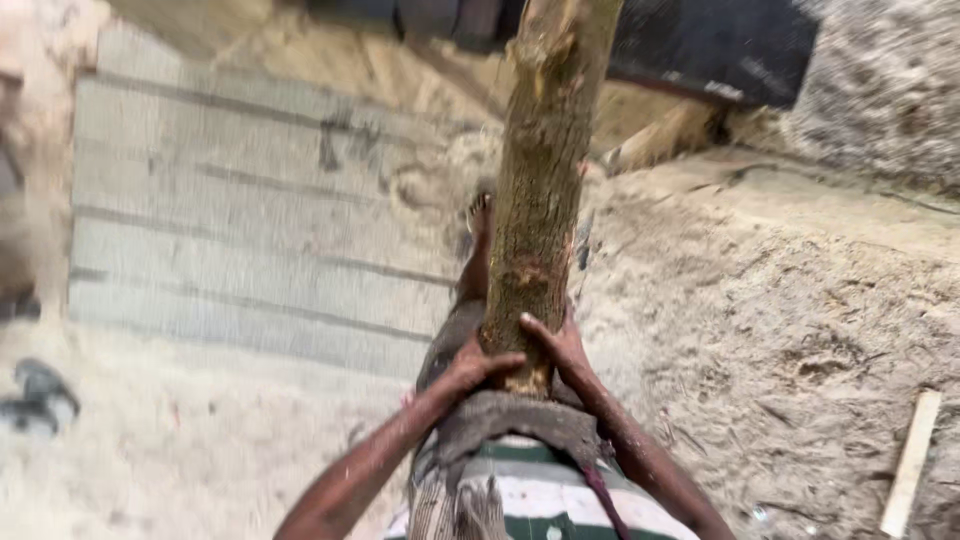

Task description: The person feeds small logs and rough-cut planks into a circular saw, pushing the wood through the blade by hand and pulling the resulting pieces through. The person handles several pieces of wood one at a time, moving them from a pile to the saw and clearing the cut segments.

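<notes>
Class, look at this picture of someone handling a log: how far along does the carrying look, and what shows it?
Done: the log is off the ground, its near end against the person's body. In hand: the left hand and right hand clasp that end from both sides, over the sawdust-covered ground. Left: the log has not been set down anywhere; where it is headed cannot be told.

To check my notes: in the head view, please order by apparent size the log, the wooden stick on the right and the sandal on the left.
1. log, though nearness exaggerates it
2. wooden stick
3. sandal; blurred, close to the stick
</notes>
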